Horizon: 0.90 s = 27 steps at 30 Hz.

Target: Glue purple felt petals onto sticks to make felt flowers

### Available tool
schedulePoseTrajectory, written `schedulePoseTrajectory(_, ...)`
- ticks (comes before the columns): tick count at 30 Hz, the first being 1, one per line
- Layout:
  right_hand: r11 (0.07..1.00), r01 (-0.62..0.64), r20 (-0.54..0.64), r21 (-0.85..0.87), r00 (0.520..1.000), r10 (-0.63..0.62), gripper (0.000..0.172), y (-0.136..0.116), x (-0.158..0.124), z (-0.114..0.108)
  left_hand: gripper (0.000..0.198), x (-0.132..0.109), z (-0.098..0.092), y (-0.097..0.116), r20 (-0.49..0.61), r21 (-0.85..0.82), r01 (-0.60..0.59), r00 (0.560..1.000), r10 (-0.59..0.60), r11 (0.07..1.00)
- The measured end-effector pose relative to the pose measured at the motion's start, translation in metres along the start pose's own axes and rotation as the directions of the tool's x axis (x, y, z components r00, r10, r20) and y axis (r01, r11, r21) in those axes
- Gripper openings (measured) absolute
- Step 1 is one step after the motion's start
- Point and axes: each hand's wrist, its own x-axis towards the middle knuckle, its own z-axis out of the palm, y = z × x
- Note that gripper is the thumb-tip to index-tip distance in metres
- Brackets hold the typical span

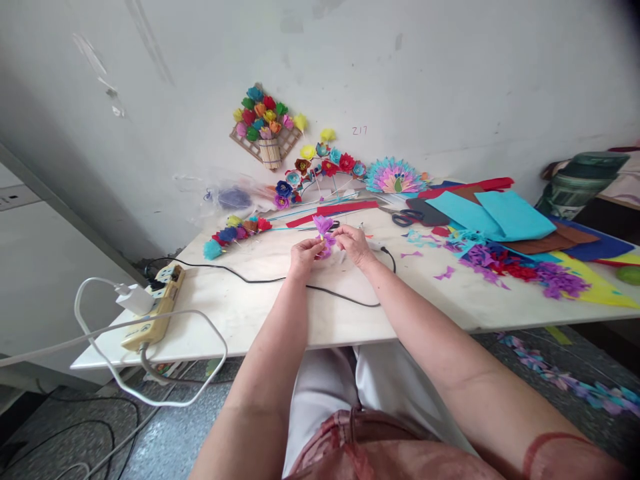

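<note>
Both hands meet over the middle of the table around a purple paper flower (323, 225). My left hand (306, 256) pinches it near its base, petals pointing up and away from me. My right hand (354, 245) is closed with thumb and fingers together beside the petals; whatever is between these fingertips is too small to make out. More purple paper shows between the hands. Just behind the flower, a dark-handled tool (336, 225) lies partly hidden. Small purple paper pieces (444, 273) are scattered right of my right hand.
A black cord (240, 278) crosses the table from a power strip (160, 307). Scissors (406, 218), blue paper sheets (520, 213) and a pile of cut petals (515, 265) are to the right. Finished paper flowers (240, 230) lie left; a flower arch (320, 160) stands behind.
</note>
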Motion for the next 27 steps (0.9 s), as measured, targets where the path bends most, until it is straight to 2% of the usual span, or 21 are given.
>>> schedulePoseTrajectory(8,1.0,0.017,0.003,-0.025,1.0,-0.017,0.022,0.001,0.001,0.001,0.028,0.001,0.002,-0.001,-0.049,0.048,-0.045,0.998,0.048,0.998)
schedulePoseTrajectory(11,0.997,0.004,-0.059,-0.081,0.998,-0.009,0.023,0.001,0.003,-0.002,0.027,0.001,0.002,-0.001,-0.059,0.056,-0.047,0.997,0.05,0.997)
schedulePoseTrajectory(13,0.975,-0.016,-0.142,-0.223,0.99,-0.016,0.025,0.001,0.004,-0.008,0.028,0.001,0.002,-0.001,-0.064,0.052,-0.039,0.997,0.042,0.998)
schedulePoseTrajectory(16,0.835,-0.105,-0.251,-0.54,0.967,-0.041,0.025,0.0,0.005,-0.021,0.03,0.003,0.002,-0.002,-0.064,0.037,-0.028,0.997,0.03,0.999)
schedulePoseTrajectory(20,0.639,-0.144,-0.253,-0.755,0.964,-0.082,0.029,0.0,0.006,-0.038,0.032,0.004,0.0,-0.003,-0.066,0.017,-0.009,0.998,0.01,1.0)
schedulePoseTrajectory(23,0.506,-0.208,-0.244,-0.837,0.97,-0.006,0.033,0.002,0.007,-0.044,0.034,0.003,-0.002,-0.004,-0.05,-0.029,0.018,0.999,-0.019,0.999)
schedulePoseTrajectory(27,0.369,-0.298,-0.243,-0.88,0.952,0.187,0.04,0.006,0.009,-0.045,0.035,0.002,-0.005,-0.004,0.01,-0.121,0.076,0.997,-0.075,0.99)
